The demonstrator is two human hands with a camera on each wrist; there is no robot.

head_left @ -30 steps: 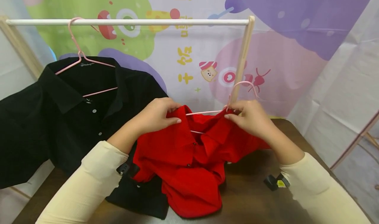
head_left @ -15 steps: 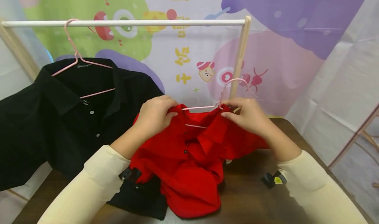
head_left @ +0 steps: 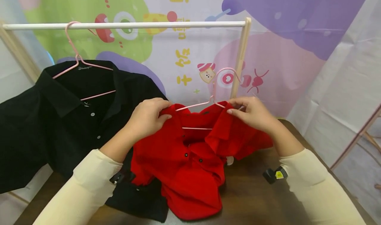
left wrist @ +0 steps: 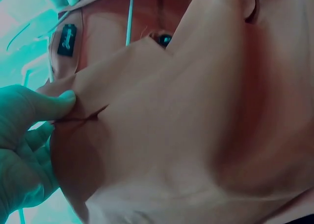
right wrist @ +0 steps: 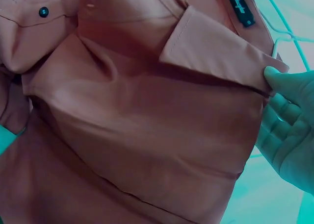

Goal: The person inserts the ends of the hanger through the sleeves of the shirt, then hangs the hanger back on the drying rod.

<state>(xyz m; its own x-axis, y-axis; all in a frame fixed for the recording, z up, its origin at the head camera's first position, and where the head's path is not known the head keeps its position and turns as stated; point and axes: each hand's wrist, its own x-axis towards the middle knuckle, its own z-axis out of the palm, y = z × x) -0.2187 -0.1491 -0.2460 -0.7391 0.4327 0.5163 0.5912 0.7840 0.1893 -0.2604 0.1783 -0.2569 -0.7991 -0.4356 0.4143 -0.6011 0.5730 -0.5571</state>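
A red shirt with dark buttons hangs over a pink hanger, its lower part bunched on the table. My left hand pinches the shirt by the collar on its left side; in the left wrist view the thumb presses on the cloth. My right hand pinches the other side of the collar, and the right wrist view shows that thumb on the collar's edge. Between both hands the hanger's neck rises from the collar, its hook standing free in front of the rack's post.
A black shirt on another pink hanger hangs at the left from the white rail. The rail ends at a wooden post on the right. Beneath everything lies a dark brown table. A patterned curtain hangs behind.
The pink hanger's hook has shifted left and up, to between the hands. The collar has spread wider, my left hand moving slightly left and my right hand ending a little right of its half-second-ago place.
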